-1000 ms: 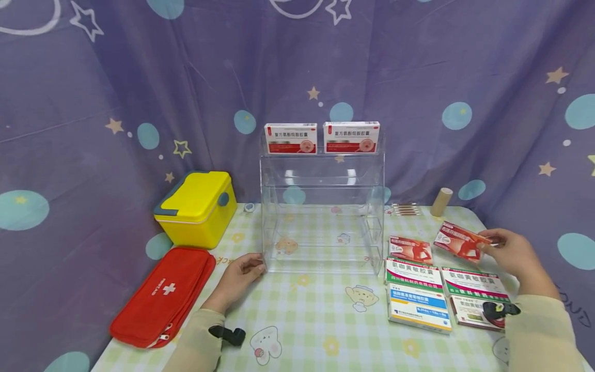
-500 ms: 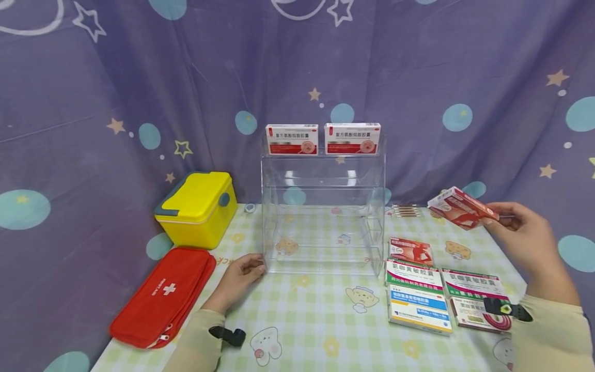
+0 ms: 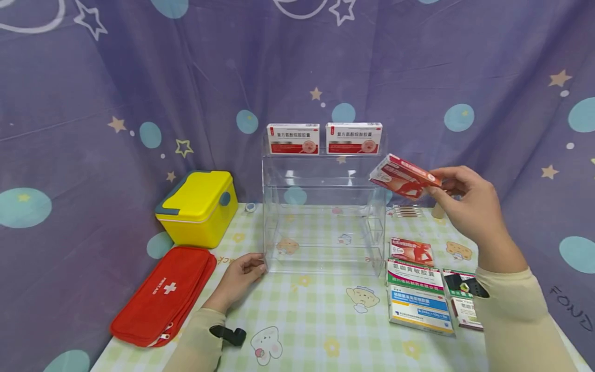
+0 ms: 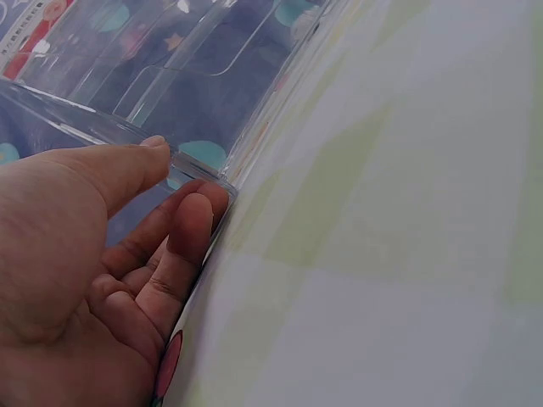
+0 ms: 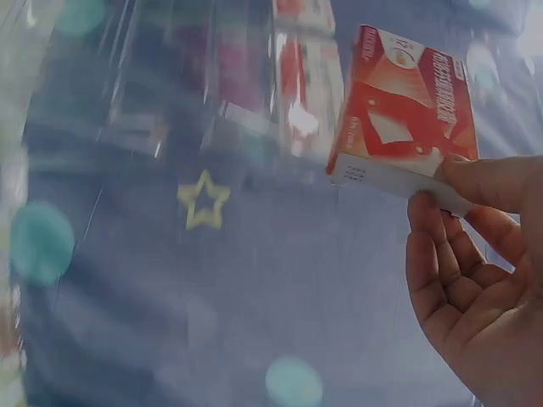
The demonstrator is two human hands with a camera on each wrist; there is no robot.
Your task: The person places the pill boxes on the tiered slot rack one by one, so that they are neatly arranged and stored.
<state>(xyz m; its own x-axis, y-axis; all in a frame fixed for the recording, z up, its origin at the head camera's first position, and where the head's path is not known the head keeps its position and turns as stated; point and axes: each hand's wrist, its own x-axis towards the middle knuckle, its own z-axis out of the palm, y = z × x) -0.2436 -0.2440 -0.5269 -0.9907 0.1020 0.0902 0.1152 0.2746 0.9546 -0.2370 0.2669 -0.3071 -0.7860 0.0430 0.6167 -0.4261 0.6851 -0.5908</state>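
Case [image 3: 197,208] left of rack [image 3: 323,206]; two boxes [image 3: 293,138] atop rack.

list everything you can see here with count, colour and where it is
clear shelf rack: 1, see-through, table middle
boxes on rack top: 2, white and red
held box: 1, red, in the air by the rack's right side
boxes on table: at least 4, red, green, blue, right of rack
yellow case: 1, left of rack
red pouch: 1, front left
tablecloth: 1, green check
left hand: touches rack's bottom left corner
right hand: pinches held box
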